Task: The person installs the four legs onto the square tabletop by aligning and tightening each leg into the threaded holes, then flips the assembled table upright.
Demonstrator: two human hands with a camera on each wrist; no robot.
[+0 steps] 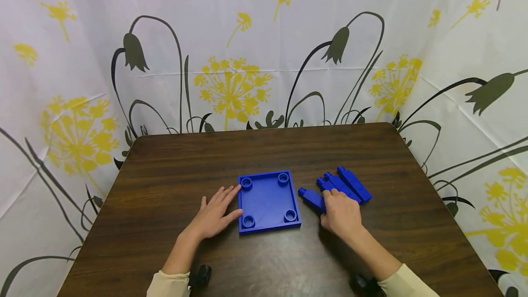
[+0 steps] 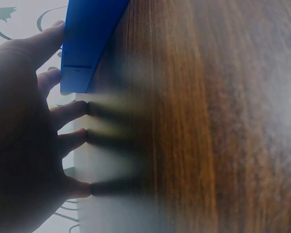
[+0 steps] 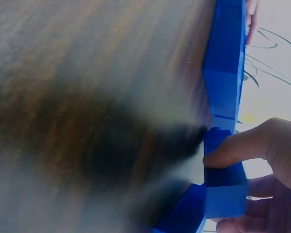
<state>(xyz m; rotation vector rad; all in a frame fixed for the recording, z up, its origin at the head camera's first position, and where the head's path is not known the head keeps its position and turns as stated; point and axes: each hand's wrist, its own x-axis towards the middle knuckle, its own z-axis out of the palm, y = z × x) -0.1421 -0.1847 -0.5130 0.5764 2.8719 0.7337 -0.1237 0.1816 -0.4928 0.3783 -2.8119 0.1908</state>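
Note:
A square blue plastic panel with raised edges lies on the table, a round socket in each corner. My left hand rests beside it with fingers spread, thumb and index fingertip at its left edge. In the left wrist view, the other fingertips of that hand point down at the wood. To the right of the panel, my right hand pinches a short blue leg with a round peg at its end. The right wrist view shows the thumb across this leg, other fingers behind it.
More blue legs lie side by side just beyond my right hand, pegs pointing away. The dark wooden table ends at a flower-printed curtain on the back and sides.

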